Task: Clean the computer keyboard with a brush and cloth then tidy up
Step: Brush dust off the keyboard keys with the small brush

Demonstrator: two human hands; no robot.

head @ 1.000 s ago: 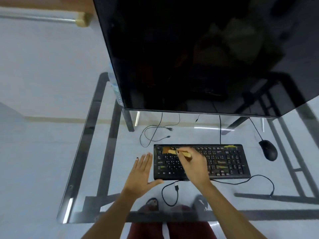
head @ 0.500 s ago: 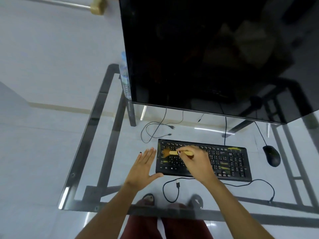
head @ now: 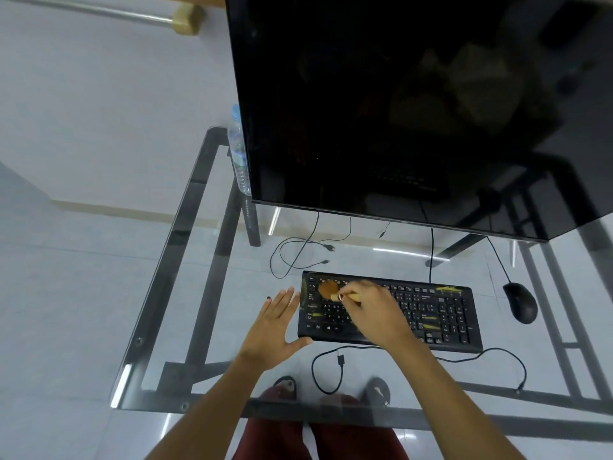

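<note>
A black keyboard with yellowish smears lies on the glass desk. My right hand grips a small wooden-handled brush, whose brown bristles press on the keys at the keyboard's top left corner. My left hand lies flat with straight fingers on the glass, its thumb against the keyboard's lower left edge. No cloth is in view.
A large dark monitor overhangs the back of the glass desk. A black mouse sits right of the keyboard. Loose cables lie behind and in front of it. A water bottle stands behind the monitor's left edge.
The brush has moved left and up across the keys to the top left corner. My left hand stays flat beside the keyboard. The camera view shifted slightly.
</note>
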